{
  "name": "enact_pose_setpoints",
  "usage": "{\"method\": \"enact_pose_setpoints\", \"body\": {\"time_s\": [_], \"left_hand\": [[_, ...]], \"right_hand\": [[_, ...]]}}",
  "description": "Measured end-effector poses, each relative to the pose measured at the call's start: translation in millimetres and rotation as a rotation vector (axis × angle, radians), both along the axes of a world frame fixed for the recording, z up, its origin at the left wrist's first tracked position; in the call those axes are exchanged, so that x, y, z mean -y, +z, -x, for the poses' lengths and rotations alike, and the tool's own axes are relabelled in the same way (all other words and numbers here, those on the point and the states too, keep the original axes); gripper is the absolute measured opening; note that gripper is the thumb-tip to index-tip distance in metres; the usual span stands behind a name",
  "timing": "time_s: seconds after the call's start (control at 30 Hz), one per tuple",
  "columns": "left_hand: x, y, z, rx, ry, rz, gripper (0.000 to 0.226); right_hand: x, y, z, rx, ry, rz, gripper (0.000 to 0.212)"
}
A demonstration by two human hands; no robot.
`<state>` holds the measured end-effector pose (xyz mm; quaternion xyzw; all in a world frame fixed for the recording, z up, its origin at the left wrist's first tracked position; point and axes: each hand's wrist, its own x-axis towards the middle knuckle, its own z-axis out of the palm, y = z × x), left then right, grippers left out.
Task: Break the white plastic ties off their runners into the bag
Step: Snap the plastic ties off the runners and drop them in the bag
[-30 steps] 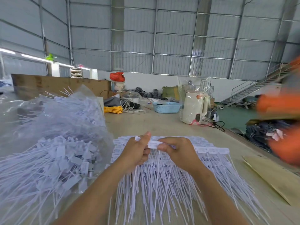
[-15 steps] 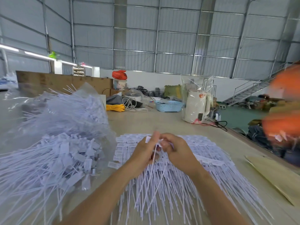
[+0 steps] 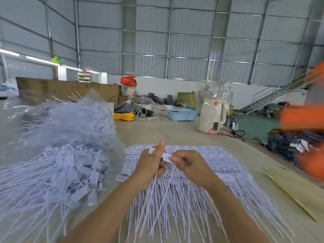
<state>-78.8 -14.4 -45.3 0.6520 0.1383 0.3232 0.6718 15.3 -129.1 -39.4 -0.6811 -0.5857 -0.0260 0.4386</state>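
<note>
A wide stack of white plastic ties on their runners (image 3: 215,176) lies fanned out on the table in front of me, tails pointing toward me. My left hand (image 3: 149,163) and my right hand (image 3: 191,165) meet above its far end, both pinching the flat white heads of a few ties (image 3: 166,157) whose thin tails hang down between my wrists. To the left a clear plastic bag (image 3: 73,130) bulges with loose separated ties, several spilling out toward the near left.
A cream kettle in a plastic wrap (image 3: 212,116) and a blue basket (image 3: 182,114) stand farther back on the tan table (image 3: 157,132). A person in orange sleeves (image 3: 305,118) moves at the right edge. Brown cardboard (image 3: 298,190) lies at right.
My hands lifted slightly and pulled a little apart; the tie heads between them have twisted, and fewer tails hang from my grip than a second ago. The orange-sleeved person shifted at right.
</note>
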Motion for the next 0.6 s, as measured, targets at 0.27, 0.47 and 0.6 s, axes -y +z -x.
{"method": "enact_pose_setpoints", "body": {"time_s": [0.27,0.47,0.6], "left_hand": [[-14.3,10.6,10.3,-0.111,-0.162,0.109,0.047],[-21.2,54.5,34.0,0.267,-0.029,0.099,0.039],[-32.4,97.7,63.3,0.375,0.233,-0.258,0.027]], "right_hand": [[17.7,-5.0,-33.1,0.143,-0.273,0.086,0.036],[20.5,-6.5,-42.5,0.094,-0.404,-0.078,0.049],[12.4,-7.3,-33.6,0.188,-0.420,-0.019,0.033]]}}
